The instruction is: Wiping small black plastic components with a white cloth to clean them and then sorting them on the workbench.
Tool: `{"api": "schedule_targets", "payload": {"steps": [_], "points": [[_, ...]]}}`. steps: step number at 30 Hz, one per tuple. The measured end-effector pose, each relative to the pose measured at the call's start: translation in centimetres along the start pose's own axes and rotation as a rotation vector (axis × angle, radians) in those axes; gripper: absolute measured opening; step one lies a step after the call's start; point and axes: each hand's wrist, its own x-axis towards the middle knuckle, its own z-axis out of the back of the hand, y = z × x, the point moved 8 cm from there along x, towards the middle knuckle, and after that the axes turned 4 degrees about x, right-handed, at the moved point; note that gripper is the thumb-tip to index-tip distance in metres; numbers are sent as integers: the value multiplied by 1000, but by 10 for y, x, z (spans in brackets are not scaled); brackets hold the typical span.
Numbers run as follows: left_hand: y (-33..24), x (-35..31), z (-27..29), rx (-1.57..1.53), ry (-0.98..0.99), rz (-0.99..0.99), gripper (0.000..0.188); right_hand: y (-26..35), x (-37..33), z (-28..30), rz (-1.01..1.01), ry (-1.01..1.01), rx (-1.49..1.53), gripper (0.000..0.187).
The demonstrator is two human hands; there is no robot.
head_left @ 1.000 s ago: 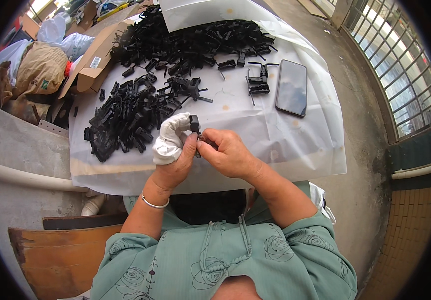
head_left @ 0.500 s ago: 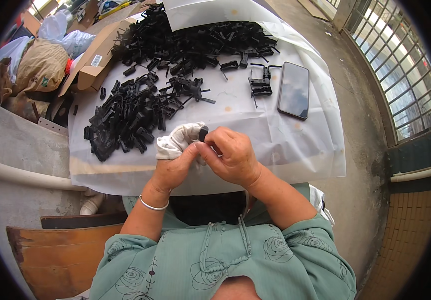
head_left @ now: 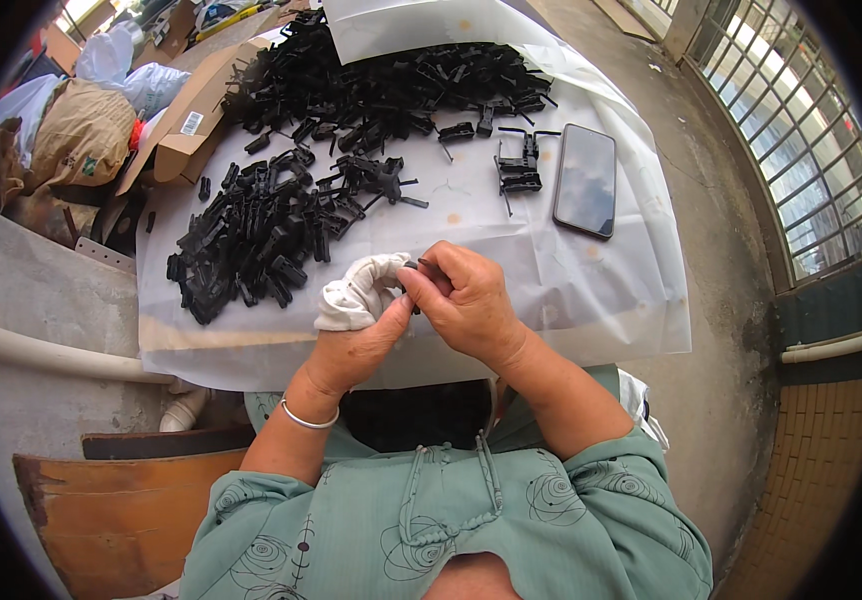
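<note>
My left hand (head_left: 351, 345) has a white cloth (head_left: 356, 290) wrapped around its fingers and presses against a small black plastic part (head_left: 413, 285). My right hand (head_left: 466, 300) curls over that same part from the right and pinches it; most of the part is hidden between my fingers. Both hands are over the near edge of the white sheet (head_left: 551, 290) that covers the table. Just beyond my left hand lies a heap of black plastic parts (head_left: 251, 240).
A larger pile of black parts (head_left: 391, 85) fills the far side of the sheet. A few assembled black pieces (head_left: 521, 165) lie beside a dark phone (head_left: 585, 180) at the right. A cardboard box (head_left: 186, 130) and bags (head_left: 81, 130) sit at the left. A window grille (head_left: 801, 130) is at the right.
My hands have drawn a little nearer to me and closed together around the small part. The cloth-wrapped fingers have turned, and the part shows less.
</note>
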Motion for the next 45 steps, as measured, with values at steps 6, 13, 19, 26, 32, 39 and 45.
{"api": "schedule_targets", "payload": {"steps": [6,13,19,26,32,39,45], "points": [[0,1,3,48,-32,-105,26,0,-1,-5,11,50,-12,17],[1,2,5,17,-61,-70,28,2,-1,-7,61,77,-35,13],[4,0,8,49,-82,-20,29,4,-3,-12,129,121,-74,12],[3,1,6,7,-72,-33,30,2,-3,-13,126,129,-81,11],[1,-1,7,27,-78,-41,30,3,-3,-14,125,142,-50,12],[5,-1,8,42,-66,-38,31,2,-4,-15,108,173,-49,12],[6,0,8,-6,-79,-69,31,2,-4,-15,105,196,-65,13]]}}
